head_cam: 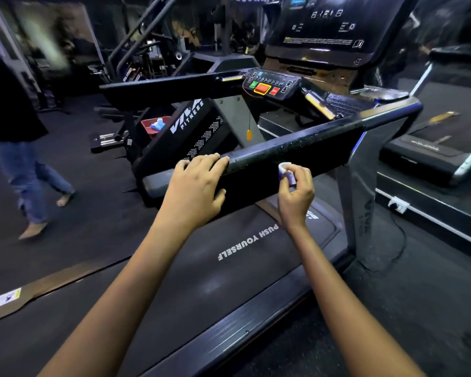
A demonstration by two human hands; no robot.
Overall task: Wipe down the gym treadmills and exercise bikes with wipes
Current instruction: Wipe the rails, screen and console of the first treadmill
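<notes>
Two bare hands meet the treadmill's side rail [297, 148]: the left hand [196, 183] rests over its top with fingers draped, grasping nothing, while the right hand [295, 190] pinches a small wadded wipe [286, 171] against the rail's face.

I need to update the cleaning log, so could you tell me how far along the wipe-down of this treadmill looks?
Nothing shows as finished: the near handrail looks speckled. In hand: the right hand pinches a small wipe against that rail's side while the left hand rests on its top. Left: the far handrail, the button console, the screen and the neighbouring treadmill.
</notes>
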